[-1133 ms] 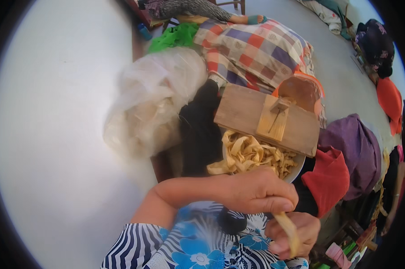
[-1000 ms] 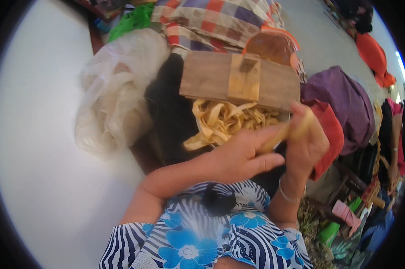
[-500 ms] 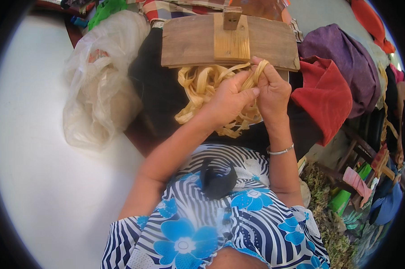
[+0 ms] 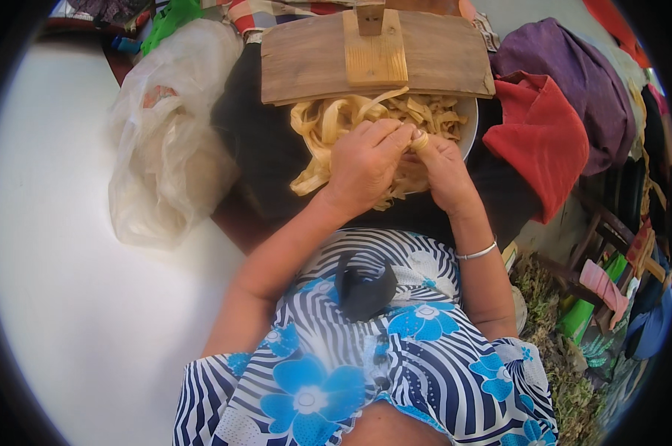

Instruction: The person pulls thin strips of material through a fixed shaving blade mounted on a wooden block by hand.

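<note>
My left hand (image 4: 367, 165) and my right hand (image 4: 446, 172) meet over a white bowl (image 4: 470, 123). The bowl holds a heap of flat, pale yellow strips (image 4: 321, 132), some curled into loops. Both hands are closed, thumbs and fingertips almost touching. A yellow strip (image 4: 420, 141) shows between my right thumb and fingers. Its other end passes into my left fingers, where the grip is partly hidden. Just beyond the bowl is a wooden board (image 4: 298, 65) with a paler block on it, covering the bowl's far part.
A crumpled clear plastic bag (image 4: 165, 149) lies to the left on a white surface (image 4: 60, 260). Red cloth (image 4: 537, 141) and a purple cloth bundle (image 4: 566, 89) sit on the right. Dark cloth (image 4: 254, 141) is under the bowl. Wooden frames and bright fabrics crowd the far right.
Both hands have come down and nearer to me, with fingertips brought together. The gathered strip loop raised in my right hand is now a small bit at the thumb. More strips show in the bowl.
</note>
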Demonstrator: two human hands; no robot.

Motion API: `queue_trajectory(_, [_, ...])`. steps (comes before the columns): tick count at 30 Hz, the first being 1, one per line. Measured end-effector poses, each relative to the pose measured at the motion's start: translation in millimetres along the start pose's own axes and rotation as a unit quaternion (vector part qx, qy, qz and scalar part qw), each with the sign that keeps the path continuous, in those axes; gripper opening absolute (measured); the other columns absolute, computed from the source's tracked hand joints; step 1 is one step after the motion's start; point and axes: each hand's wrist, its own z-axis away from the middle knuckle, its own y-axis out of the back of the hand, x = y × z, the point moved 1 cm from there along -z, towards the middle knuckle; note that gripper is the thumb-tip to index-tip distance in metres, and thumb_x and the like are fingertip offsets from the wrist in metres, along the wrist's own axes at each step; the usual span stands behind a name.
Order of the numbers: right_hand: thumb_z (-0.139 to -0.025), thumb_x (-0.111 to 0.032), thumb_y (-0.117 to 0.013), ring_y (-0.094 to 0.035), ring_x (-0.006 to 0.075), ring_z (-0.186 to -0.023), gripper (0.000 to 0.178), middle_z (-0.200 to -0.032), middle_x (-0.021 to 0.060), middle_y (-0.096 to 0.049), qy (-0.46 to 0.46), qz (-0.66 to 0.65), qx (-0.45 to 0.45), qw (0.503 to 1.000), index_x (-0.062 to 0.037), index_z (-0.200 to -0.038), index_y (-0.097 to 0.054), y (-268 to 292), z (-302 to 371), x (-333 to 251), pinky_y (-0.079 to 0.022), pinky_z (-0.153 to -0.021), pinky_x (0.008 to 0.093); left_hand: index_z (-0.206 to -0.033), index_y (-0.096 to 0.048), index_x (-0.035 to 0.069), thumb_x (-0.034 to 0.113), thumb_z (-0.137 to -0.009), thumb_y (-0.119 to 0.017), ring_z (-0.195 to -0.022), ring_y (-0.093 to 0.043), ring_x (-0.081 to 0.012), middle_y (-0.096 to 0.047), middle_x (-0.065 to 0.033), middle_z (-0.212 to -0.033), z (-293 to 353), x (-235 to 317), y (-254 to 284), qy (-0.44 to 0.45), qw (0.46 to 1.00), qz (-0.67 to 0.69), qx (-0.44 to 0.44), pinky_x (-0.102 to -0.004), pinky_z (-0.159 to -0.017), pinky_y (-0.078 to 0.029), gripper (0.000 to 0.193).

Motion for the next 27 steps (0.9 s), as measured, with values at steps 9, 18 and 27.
queue_trajectory(9, [-0.088, -0.007, -0.06, -0.059, 0.0197, -0.103, 0.015, -0.114, 0.0101, -0.061, 0.221, 0.136, 0.062, 0.964, 0.003, -0.096, -0.068, -7, 2, -7, -0.045, -0.09, 0.0284, -0.101, -0.059, 0.003, 0.014, -0.084, -0.06, -0.078, -0.059, -0.0329, -0.062, -0.0131, -0.089, -18, 22, 16, 0.152, 0.977, 0.136, -0.068, -0.0376, -0.066, -0.048, 0.02])
queue_trajectory(18, [-0.079, 0.002, -0.066, -0.056, 0.0207, -0.103, 0.008, -0.113, 0.0119, -0.058, 0.379, 0.266, 0.16, 0.872, 0.0041, -0.087, -0.067, -7, -2, -25, -0.044, -0.087, 0.0287, -0.089, -0.059, 0.001, 0.017, -0.092, -0.057, -0.062, -0.052, -0.0123, -0.055, -0.0043, -0.068, -7, -15, -7, 0.442, 0.797, 0.402, -0.092, -0.028, -0.058, -0.042, 0.016])
queue_trajectory(27, [-0.092, -0.006, -0.058, -0.053, 0.0137, -0.105, 0.016, -0.118, 0.0054, -0.055, 0.249, 0.064, 0.111, 0.96, 0.0034, -0.104, -0.065, 9, -5, -16, -0.043, -0.092, 0.0261, -0.088, -0.06, 0.003, 0.014, -0.092, -0.061, -0.061, -0.052, -0.0107, -0.055, 0.001, -0.071, 23, -20, 26, 0.31, 0.901, 0.286, -0.102, -0.0257, -0.054, -0.042, 0.011])
